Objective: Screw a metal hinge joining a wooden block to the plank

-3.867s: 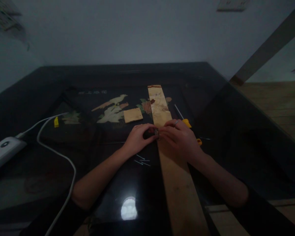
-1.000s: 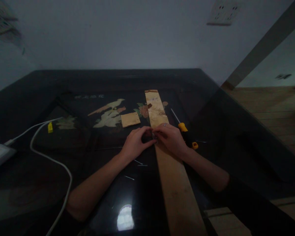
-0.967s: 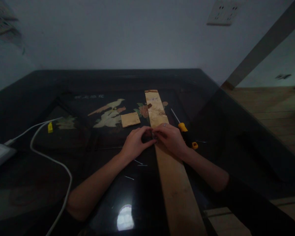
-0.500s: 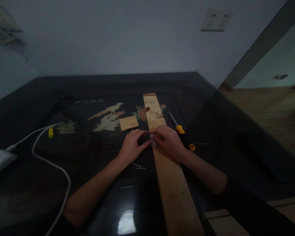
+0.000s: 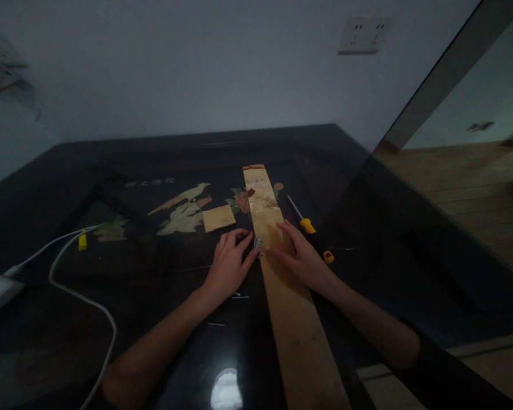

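1. Wooden plank (image 5: pixel 297 327), one, flat on the dark tabletop (image 5: pixel 367 296); runs lengthwise beneath the right fingers, its left edge meeting the left fingertips.
2. Right hand (image 5: pixel 308 262), one: fingers spread and released, grasping nothing, thumb and forefinger over the plank. Contact with the wood cannot be told from where I stand.
3. Left hand (image 5: pixel 227 263), one: thumb and forefinger parted, tips at the metal fitting (image 5: pixel 259 246); whether they grip it or merely steady it, I cannot tell.
4. Screwdriver (image 5: pixel 308 226), one, yellow and black; just right of the right fingers.
5. Wood square (image 5: pixel 219 218), one, thin; ahead of the left fingers, apart from the plank.
6. Metal fitting, one, probably a hinge; at the plank's left edge, between both sets of fingers. Step in hand, I judge: aligning it there. Next move calls for left fingertips holding that alignment, right fingers free for fastening.
7. Loose fasteners (image 5: pixel 240 297), thin, some partly hidden; below the left fingers.
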The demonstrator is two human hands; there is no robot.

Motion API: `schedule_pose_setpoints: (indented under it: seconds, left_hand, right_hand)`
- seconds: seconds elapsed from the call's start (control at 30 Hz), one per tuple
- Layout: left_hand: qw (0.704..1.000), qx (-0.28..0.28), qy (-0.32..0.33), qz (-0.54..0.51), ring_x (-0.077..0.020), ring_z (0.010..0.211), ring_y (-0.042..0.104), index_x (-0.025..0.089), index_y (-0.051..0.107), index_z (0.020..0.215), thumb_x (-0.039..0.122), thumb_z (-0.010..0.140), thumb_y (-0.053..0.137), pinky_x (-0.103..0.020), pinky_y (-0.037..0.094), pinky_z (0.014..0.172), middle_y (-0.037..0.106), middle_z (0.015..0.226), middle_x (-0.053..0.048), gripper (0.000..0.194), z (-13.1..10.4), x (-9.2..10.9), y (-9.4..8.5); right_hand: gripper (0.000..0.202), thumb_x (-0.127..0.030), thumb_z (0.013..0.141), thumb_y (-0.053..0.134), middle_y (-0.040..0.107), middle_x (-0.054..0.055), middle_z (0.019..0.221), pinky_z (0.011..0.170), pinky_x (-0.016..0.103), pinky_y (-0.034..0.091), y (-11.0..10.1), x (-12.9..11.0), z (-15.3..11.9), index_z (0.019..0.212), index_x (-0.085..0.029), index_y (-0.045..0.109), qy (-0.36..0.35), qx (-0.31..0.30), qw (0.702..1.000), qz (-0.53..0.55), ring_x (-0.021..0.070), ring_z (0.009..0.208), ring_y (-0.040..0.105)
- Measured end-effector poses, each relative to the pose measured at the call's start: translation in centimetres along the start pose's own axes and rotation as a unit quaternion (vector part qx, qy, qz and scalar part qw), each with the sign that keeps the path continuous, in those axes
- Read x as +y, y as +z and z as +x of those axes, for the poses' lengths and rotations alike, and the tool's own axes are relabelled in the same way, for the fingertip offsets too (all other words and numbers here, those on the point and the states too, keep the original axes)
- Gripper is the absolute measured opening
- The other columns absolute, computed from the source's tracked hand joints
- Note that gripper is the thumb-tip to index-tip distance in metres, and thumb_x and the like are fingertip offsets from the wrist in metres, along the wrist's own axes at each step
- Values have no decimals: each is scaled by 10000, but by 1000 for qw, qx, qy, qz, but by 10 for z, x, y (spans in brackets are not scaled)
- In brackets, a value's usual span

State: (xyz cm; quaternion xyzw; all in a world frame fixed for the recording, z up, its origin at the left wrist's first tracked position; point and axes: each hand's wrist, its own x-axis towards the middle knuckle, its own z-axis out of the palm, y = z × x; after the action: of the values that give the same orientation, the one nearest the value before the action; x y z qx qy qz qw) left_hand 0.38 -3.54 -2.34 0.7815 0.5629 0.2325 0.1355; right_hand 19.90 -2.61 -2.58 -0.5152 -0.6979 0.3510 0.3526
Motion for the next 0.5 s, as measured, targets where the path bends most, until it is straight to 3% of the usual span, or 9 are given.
schedule_pose_setpoints:
  seconds: [0.2, 0.4, 0.5]
  left_hand:
    - [1000, 8, -7, 1, -270, 1172, 430, 199, 598, 1204, 345, 919, 465, -456, 411, 997, 519, 1250, -99, 347, -1, 8, 5]
    - [999, 11, -30, -18, -282, 1237, 377, 168, 522, 1297, 340, 916, 454, -474, 361, 1040, 440, 1373, -122, 423, 1, 11, 10]
    - [998, 0, -44, -40, -277, 1216, 398, 186, 538, 1284, 313, 902, 471, -483, 354, 1035, 473, 1358, -109, 408, 4, 11, 11]
  right_hand:
    - [542, -299, 783, 577, 341, 116, 1485, 1173, 426, 177, 1, -1, -1, 1303, -209, 454, 29, 4, 998, 64, 202, 1415, 252]
    - [545, -259, 772, 571, 341, 127, 1482, 1168, 438, 191, 3, -1, -2, 1301, -196, 460, 39, 13, 993, 111, 205, 1409, 266]
    - [538, -243, 759, 574, 350, 125, 1478, 1164, 446, 202, 3, 0, -2, 1287, -200, 479, 45, 20, 990, 130, 207, 1401, 288]
